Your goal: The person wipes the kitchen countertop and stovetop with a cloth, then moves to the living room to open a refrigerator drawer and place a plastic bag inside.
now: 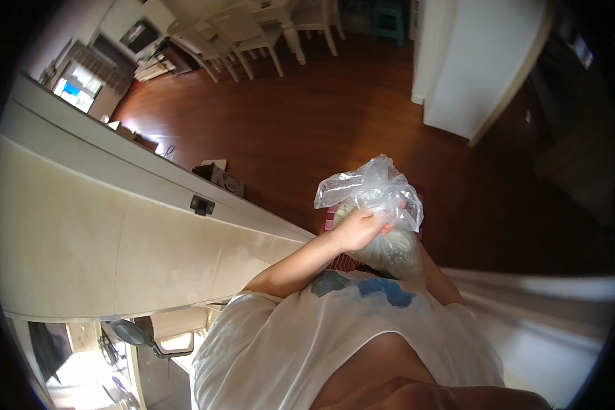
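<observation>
My left hand (361, 229) is closed around the gathered neck of a clear plastic bag (392, 251), held in front of my chest. The bag is bulging with a pale content that I cannot make out. Above my fist, the bag's loose top (379, 179) spreads out crumpled. My right forearm (441, 282) reaches forward behind the bag, which hides most of that hand. A pinkish patch, perhaps a fingertip, shows through the plastic. Below the bag, part of a red and pink patterned item (330, 218) is visible.
A pale door or panel (148, 230) with a dark latch plate (203, 205) runs along my left. Ahead lies the brown wooden floor (307, 113), with white chairs (243, 38) and a green stool (389, 21) beyond. A white wall end (482, 66) stands right; a small box (220, 177) sits left.
</observation>
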Demonstrator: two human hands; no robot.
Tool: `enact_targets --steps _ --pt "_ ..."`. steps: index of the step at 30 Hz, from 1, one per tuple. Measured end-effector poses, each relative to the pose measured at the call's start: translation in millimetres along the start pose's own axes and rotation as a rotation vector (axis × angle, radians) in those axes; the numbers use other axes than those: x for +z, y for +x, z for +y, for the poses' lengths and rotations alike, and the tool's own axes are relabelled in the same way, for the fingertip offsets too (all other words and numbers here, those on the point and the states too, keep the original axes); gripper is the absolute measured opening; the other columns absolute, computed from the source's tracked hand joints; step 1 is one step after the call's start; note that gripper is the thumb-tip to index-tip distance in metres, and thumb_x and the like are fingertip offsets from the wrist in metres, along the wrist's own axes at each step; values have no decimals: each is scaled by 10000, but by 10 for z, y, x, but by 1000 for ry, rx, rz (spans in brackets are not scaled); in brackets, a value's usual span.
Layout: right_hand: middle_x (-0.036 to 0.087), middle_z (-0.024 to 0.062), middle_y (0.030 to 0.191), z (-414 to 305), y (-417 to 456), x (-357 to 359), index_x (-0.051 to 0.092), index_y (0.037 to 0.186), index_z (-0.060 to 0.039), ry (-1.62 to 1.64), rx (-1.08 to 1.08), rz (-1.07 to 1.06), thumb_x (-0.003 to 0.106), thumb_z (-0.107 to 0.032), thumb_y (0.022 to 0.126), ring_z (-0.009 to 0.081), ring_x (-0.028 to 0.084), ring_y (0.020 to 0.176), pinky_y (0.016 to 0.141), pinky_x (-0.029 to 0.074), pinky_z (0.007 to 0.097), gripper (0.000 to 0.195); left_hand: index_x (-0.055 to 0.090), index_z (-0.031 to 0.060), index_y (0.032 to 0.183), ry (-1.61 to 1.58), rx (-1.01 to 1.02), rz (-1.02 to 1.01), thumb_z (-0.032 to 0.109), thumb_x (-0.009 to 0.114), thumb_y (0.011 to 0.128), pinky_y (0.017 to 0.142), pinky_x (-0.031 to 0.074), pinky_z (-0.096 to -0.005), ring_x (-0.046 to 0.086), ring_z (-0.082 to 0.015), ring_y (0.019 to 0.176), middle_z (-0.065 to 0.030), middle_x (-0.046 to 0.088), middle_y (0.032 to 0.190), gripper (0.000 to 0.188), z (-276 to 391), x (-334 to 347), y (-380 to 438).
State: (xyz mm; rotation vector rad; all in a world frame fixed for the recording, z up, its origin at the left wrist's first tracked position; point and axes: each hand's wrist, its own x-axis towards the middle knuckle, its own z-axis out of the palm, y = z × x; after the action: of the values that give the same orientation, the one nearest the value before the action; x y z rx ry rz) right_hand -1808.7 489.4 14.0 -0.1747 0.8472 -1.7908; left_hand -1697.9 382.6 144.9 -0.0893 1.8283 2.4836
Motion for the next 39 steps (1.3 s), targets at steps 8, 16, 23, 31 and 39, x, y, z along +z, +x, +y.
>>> enact_targets --steps 8,16,23,31,39 --pt "549 118 1137 -415 1429 -202 510 1160 -42 -139 136 -15 434 -211 891 229 534 1007 893 436 355 326 469 62 842 -16 255 143 111 390 905 450 313 -228 354 -79 514 7 394 603 113 406 -1219 1040" --pt "557 116 1121 -1108 3461 -165 512 1153 -38 -199 250 -59 433 -215 891 223 543 990 881 445 354 326 465 65 836 54 250 218 159 376 932 508 346 -248 404 -101 554 2 406 609 161 869 -2796 2195" --pt "564 114 1108 -1258 5616 427 514 1148 -35 -144 353 -249 432 -218 891 218 550 975 872 453 353 326 496 81 842 12 346 458 151 408 919 524 358 -241 437 -103 581 -7 436 628 136 1331 -4247 2786" --pt "571 112 1093 -1235 7993 1400 516 1142 -31 -23 527 -515 431 -222 891 213 559 958 860 462 351 327 381 79 589 -100 478 954 100 397 834 518 346 -312 388 -176 492 -36 375 516 246 2229 -6126 3162" --pt "583 105 1069 -927 9528 2890 520 1132 -23 140 845 -659 428 -232 891 202 567 935 848 470 341 332 274 119 521 2 703 1403 153 342 847 551 324 -308 331 -176 495 -22 308 471 334 2909 -7743 2897"
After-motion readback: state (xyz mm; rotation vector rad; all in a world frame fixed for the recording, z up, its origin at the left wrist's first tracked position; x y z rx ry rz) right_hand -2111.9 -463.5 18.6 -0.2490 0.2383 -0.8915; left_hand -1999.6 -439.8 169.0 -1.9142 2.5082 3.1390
